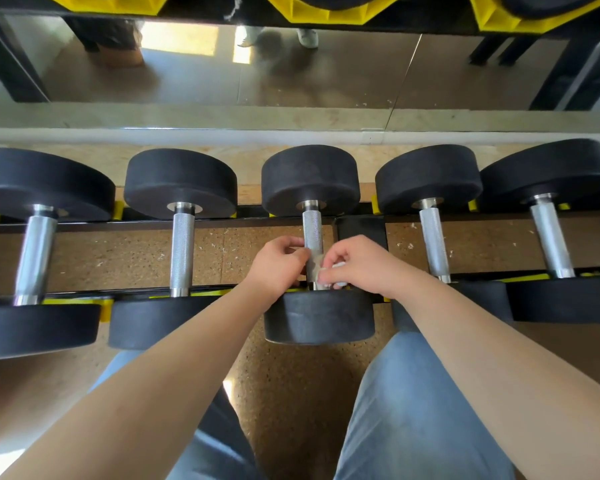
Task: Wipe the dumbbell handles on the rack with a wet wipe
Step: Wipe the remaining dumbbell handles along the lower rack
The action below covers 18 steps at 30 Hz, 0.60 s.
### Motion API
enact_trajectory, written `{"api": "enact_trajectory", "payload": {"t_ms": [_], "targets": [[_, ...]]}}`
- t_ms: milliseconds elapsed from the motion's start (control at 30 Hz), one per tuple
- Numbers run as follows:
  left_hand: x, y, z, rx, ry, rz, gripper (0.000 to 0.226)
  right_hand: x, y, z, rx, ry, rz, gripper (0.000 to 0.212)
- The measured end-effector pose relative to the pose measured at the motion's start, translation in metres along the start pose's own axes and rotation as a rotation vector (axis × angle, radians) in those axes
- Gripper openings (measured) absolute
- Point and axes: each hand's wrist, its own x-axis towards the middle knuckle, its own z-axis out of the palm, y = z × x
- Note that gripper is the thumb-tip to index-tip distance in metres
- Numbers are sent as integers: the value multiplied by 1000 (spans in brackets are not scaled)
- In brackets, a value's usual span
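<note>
Several black dumbbells with knurled steel handles lie side by side on a low black rack (361, 226). At the near end of the middle dumbbell's handle (312, 227), a thin wet wipe (317, 263) is wrapped round the steel. My left hand (278, 266) pinches the wipe from the left side of the handle. From the right, my right hand (357, 265) pinches the wipe's white edge against the handle. Both hands sit just above the near black weight head (319, 318). The lower part of the handle is hidden by my fingers.
Neighbouring handles stand to the left (182, 249) and right (434, 244), each about a hand's width away. A wall mirror (291, 71) runs behind the rack, with yellow cradles (329, 13) of an upper tier above. My knees in jeans are below, over speckled brown floor (291, 393).
</note>
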Motion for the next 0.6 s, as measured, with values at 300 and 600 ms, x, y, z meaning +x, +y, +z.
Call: {"api": "enact_trajectory", "payload": {"t_ms": [300,600], "targets": [[-4,4,-2,-103,-21,-70,23,23,-19,7,-2,450,-121,19],[-5,2,-3,-182,-14,-73,21,17,-23,1,-91,227,-103,9]]}}
